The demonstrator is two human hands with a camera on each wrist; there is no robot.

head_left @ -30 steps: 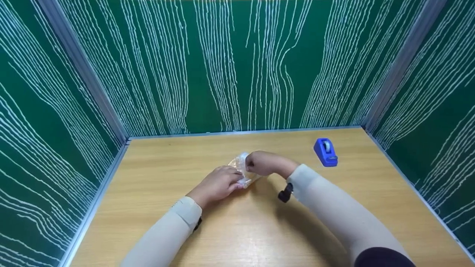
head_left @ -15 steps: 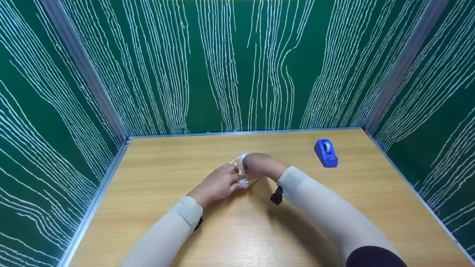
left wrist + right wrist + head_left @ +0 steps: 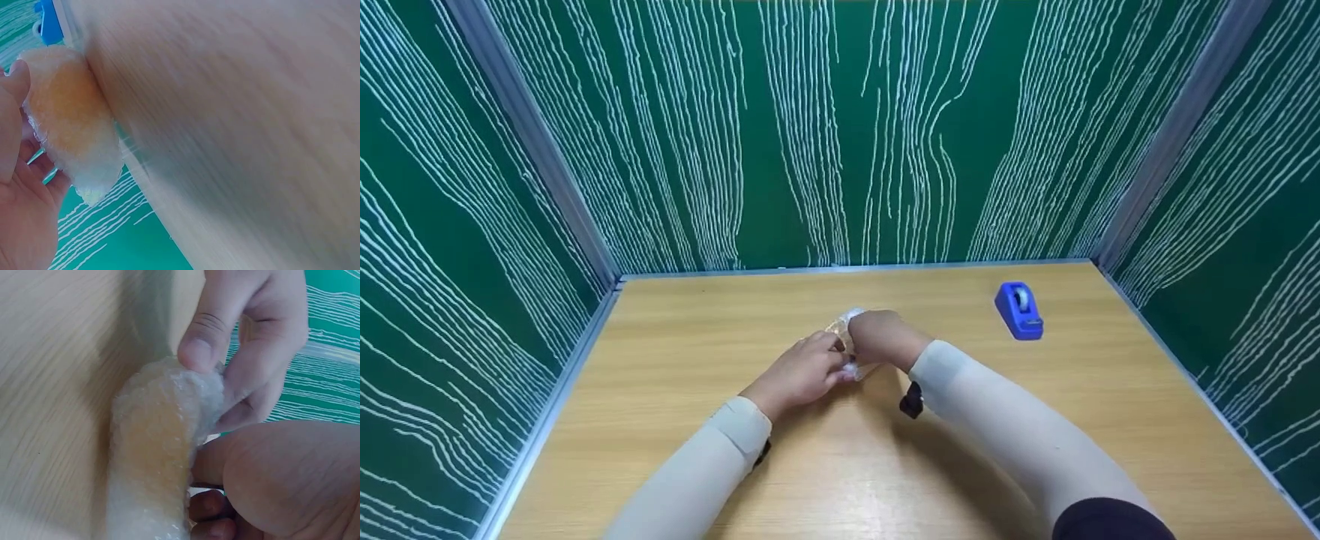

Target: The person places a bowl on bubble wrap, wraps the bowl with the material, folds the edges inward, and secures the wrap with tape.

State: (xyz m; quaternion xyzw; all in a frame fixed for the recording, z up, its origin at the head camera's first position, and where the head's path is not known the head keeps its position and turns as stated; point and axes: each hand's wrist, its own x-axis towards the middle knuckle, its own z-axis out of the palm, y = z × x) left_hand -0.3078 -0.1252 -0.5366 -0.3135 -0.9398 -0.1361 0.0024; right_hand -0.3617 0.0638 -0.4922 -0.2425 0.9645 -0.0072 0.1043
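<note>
A bundle of clear bubble wrap (image 3: 839, 328) around something orange-yellow lies at the middle of the table; what is inside cannot be made out. My left hand (image 3: 804, 369) grips its near left end. In the right wrist view the left thumb (image 3: 199, 354) presses on top of the bubble-wrapped bundle (image 3: 152, 444), with the fingers behind. My right hand (image 3: 887, 337) bends over the far right side of the bundle, hiding much of it. Its curled fingers (image 3: 211, 506) hold the edge of the wrap. In the left wrist view the bundle (image 3: 73, 118) stands close against the tabletop.
A blue tape dispenser (image 3: 1020, 310) with a roll of tape stands on the wooden table (image 3: 697, 330) at the back right. Green panels (image 3: 780, 150) with wavy white lines enclose the back and both sides.
My right hand has moved slightly left and in over the bundle, covering more of it. The left hand has barely shifted, with its fingers a little more bent.
</note>
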